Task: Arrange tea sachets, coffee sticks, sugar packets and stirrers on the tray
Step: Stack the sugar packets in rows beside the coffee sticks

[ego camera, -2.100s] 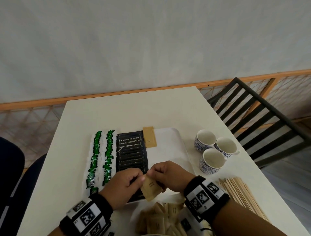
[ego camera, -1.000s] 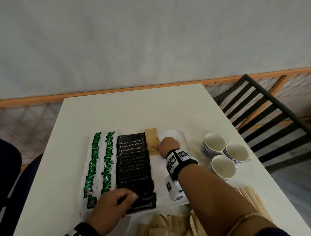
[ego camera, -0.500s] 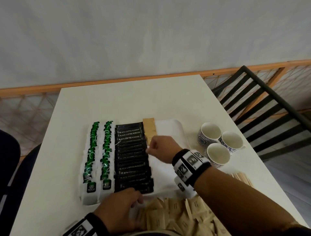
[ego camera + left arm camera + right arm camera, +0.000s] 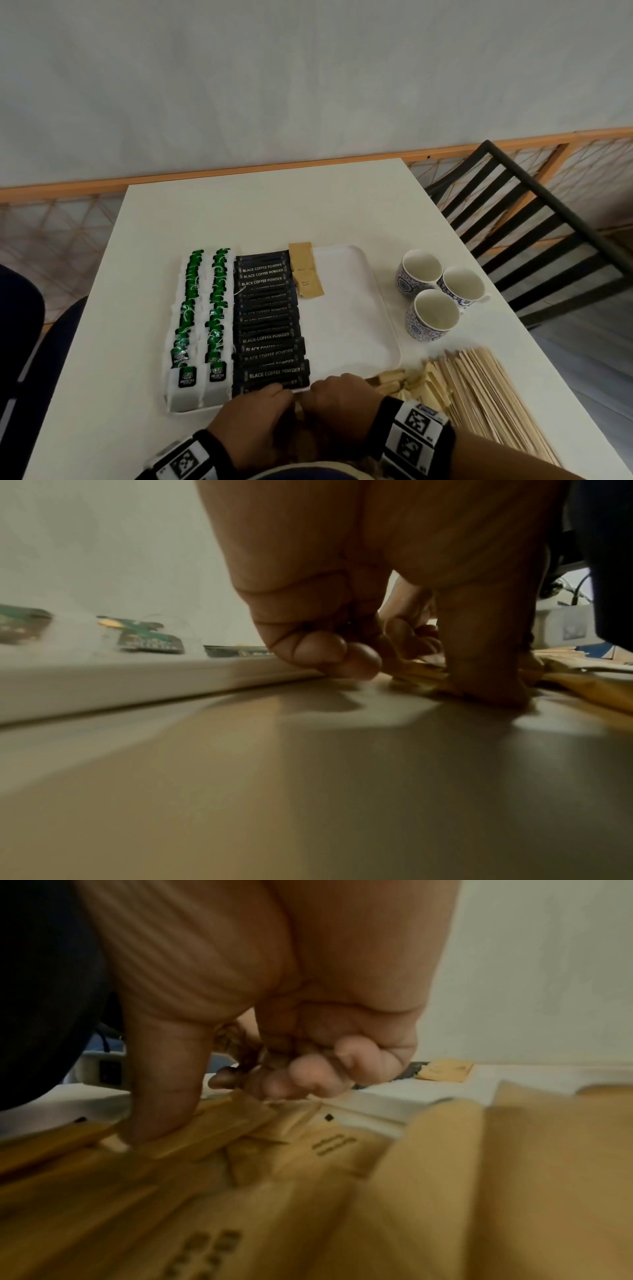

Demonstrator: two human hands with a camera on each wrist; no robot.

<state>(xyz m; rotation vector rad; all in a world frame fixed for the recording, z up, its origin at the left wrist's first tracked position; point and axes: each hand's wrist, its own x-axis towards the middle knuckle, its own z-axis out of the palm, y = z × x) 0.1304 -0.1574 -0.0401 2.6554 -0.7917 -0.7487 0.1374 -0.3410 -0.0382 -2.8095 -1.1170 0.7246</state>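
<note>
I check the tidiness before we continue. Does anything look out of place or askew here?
Mostly tidy. The sugar packets on the tray overlap slightly crooked, and loose ones lie in a jumbled heap off the tray's near edge, where both hands work.

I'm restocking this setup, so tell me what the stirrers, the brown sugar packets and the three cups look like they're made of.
Stirrers: thin flat pale sticks, matte, seemingly bare wood.
Brown sugar packets: matte tan wrappers with small dark print, probably kraft paper; any inner lining can't be seen.
Cups: glossy white with blue pattern outside, likely glazed ceramic or porcelain.
</note>
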